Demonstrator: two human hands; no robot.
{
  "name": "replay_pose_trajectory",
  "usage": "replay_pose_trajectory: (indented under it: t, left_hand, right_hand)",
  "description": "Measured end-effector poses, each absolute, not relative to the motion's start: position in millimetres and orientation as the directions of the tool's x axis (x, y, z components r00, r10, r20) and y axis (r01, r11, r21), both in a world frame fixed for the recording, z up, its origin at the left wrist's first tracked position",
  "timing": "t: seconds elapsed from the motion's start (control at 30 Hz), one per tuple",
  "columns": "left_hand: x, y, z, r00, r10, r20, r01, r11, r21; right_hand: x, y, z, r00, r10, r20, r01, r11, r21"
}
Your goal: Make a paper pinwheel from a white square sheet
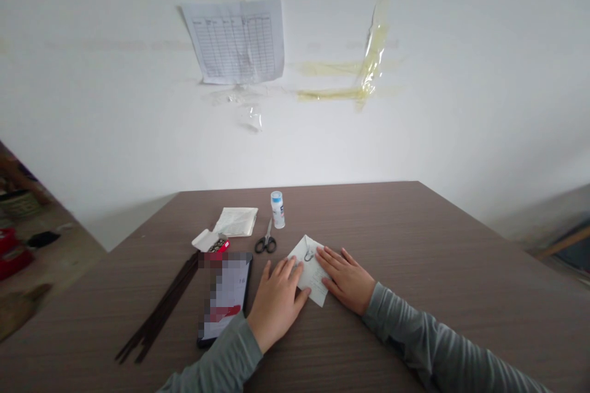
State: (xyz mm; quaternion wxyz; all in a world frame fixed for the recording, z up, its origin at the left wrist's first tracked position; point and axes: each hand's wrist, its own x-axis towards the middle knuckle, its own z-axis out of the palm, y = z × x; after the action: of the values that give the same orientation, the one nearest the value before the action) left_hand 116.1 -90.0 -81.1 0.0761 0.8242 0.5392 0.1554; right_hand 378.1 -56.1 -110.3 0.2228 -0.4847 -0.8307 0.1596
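A folded white paper [310, 270] lies on the brown wooden table [415, 245], turned like a diamond. My left hand [276, 301] lies flat on its left side with the fingers stretched out. On the paper's right side my right hand [346, 279] presses down, fingers straight and together. Both hands hold the paper against the table. Grey sleeves cover both forearms.
A phone [225, 298] lies left of my left hand, with thin dark sticks [161, 307] beside it. Behind are black scissors [266, 241], a small glue bottle [277, 209], a small open box [212, 242] and a folded white sheet [236, 221]. The wall stands just behind the table.
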Motion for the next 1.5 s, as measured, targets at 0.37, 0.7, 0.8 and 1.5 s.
replay_pose_trajectory:
  t: [0.37,0.7,0.8,1.5]
  left_hand:
    - [91,-53,-37,0.337,0.899,0.278,0.881,-0.406,0.242]
    - [45,65,19,0.239,0.857,0.457,0.814,-0.434,0.387]
    - [48,83,20,0.253,0.856,0.450,0.742,-0.470,0.478]
    - [96,65,19,0.291,0.874,0.388,0.582,-0.484,0.654]
  right_hand:
    - [383,-52,-118,-0.478,0.850,0.224,0.733,0.526,-0.431]
    - [392,-39,-130,-0.336,0.876,0.346,0.698,0.478,-0.533]
    - [397,-34,-132,-0.289,0.872,0.395,0.660,0.480,-0.578]
    - [405,-31,-126,-0.207,0.908,0.365,0.680,0.401,-0.613]
